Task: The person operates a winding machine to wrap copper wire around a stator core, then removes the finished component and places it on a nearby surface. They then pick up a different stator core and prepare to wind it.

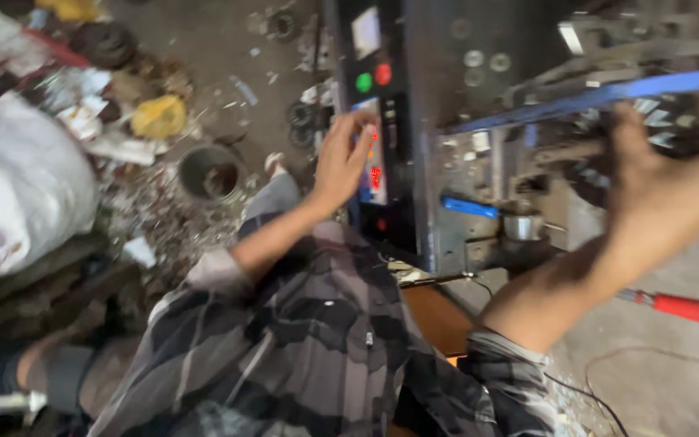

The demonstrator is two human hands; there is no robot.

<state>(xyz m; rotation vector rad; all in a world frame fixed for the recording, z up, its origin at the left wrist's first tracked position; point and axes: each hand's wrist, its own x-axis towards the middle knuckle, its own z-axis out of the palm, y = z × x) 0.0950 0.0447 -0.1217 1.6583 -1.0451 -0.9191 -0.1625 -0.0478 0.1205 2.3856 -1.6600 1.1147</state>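
Hands up at the machine, seen from the head camera — the only view, and a blurred one. The left hand (341, 162) rests its fingertips on the tall dark control panel with green and red round buttons (374, 121); fingers loosely spread and slightly curled, gripping nothing, touching the lit strip with red digits (374, 166) just below those two buttons. The panel's long axis runs up and down the picture, and the fingers reach across it from the left.

Over to the other side: the right hand (649, 182) is raised against the grey metal machine body (479, 162), just beneath the long blue bar (608, 93) that slants up to the right. Fingers point up toward the bar and the toothed metal wheel (665, 117) behind them — motion blur is heavy here, so I cannot tell whether they close on anything or only press there.

Of the two, the left hand is clearly the one on the controls; the right is well apart from them, at the mechanism.

Lower down sit a short blue handle (469, 207) and a small shiny metal cup (523, 226), untouched. A red cylinder (693, 311) lies at the right edge, and a round grey metal pot (209, 171) stands among scrap on the floor at left.
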